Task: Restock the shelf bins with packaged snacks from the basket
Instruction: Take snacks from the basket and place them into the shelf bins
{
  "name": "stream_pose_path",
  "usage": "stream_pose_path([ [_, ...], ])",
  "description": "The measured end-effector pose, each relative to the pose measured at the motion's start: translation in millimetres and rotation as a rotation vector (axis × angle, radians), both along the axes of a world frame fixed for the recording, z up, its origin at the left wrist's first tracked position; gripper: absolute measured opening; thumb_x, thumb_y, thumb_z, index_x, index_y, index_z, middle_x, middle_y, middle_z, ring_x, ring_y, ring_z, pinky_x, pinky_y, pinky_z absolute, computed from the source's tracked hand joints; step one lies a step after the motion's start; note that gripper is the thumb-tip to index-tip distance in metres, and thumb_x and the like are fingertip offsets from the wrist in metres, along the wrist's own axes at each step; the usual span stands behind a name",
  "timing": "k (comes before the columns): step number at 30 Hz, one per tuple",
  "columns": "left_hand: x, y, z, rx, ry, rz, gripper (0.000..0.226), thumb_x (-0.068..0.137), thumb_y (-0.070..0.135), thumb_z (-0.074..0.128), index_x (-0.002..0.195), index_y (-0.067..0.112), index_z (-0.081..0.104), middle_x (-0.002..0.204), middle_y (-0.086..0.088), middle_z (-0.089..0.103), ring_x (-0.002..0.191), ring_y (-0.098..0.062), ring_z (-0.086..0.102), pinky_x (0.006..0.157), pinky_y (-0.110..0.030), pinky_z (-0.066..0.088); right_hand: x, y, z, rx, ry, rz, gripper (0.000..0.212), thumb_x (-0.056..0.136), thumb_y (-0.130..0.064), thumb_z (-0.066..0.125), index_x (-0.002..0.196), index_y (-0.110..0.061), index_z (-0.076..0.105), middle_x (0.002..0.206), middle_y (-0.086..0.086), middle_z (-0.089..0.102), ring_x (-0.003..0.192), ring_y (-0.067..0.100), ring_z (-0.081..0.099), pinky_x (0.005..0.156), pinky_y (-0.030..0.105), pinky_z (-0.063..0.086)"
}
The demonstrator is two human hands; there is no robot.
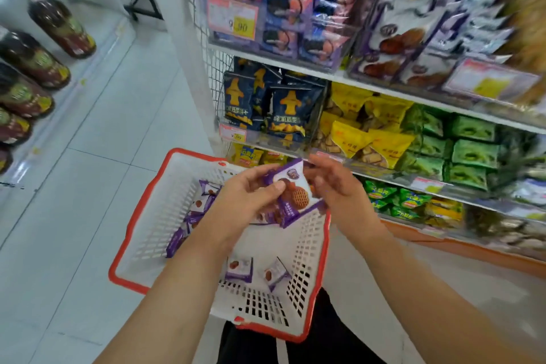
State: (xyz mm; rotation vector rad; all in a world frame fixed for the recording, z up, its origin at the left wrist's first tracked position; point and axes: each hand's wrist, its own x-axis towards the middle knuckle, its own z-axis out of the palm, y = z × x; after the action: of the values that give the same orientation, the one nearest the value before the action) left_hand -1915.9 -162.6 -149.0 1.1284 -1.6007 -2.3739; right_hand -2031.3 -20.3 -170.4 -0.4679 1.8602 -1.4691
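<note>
A white basket with a red rim sits on the floor below me, holding several small purple-and-white snack packets. Above it my left hand grips a stack of the same purple packets, thumb pressed on the top one. My right hand is at the stack's right edge with fingers loosely curled, touching the packets. A clear bin of matching purple-and-white packets stands on the upper shelf to the right.
Shelves on the right carry bins of blue-pink cookies, dark blue bags, yellow bags and green bags. Dark drink bottles line a low shelf at the left. White tiled floor lies between.
</note>
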Motion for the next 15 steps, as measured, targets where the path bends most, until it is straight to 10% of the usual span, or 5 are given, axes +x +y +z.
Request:
stream_pose_path([
  [4, -31.9, 12.0, 26.1, -0.156, 0.037, 0.057, 0.028, 0.089, 0.008, 0.068, 0.115, 0.016, 0.065, 0.100, 0.002, 0.075, 0.091, -0.013, 0.072, 0.075, -0.024, 0.058, -32.8, 14.2, 35.7, 0.038, -0.129, -0.004, 0.050, 0.088, -0.063, 0.049, 0.107, -0.020, 0.066, 0.072, -0.009, 0.069, 0.070, 0.019, 0.062, 0.060, 0.029, 0.044],
  [9, -73.2, 31.6, 57.8, -0.241, 0.110, -0.032, 0.023, 0.088, 0.012, 0.071, 0.108, 0.021, 0.069, 0.101, 0.003, 0.075, 0.094, -0.015, 0.072, 0.080, -0.028, 0.058, -64.6, 28.2, 67.5, 0.006, 0.002, -0.050, 0.019, 0.088, -0.016, 0.069, 0.105, -0.010, 0.063, 0.055, -0.018, 0.058, 0.044, -0.001, 0.048, 0.043, 0.011, 0.035],
  [15, -142.0, 53.3, 103.1, -0.508, 0.278, -0.106, 0.020, 0.088, 0.018, 0.072, 0.105, 0.025, 0.066, 0.096, 0.008, 0.073, 0.089, -0.004, 0.068, 0.080, -0.023, 0.056, -127.0, 53.1, 121.8, -0.014, 0.220, -0.143, 0.010, 0.087, -0.017, 0.070, 0.091, -0.021, 0.063, 0.060, -0.019, 0.060, 0.050, -0.002, 0.050, 0.049, 0.014, 0.038],
])
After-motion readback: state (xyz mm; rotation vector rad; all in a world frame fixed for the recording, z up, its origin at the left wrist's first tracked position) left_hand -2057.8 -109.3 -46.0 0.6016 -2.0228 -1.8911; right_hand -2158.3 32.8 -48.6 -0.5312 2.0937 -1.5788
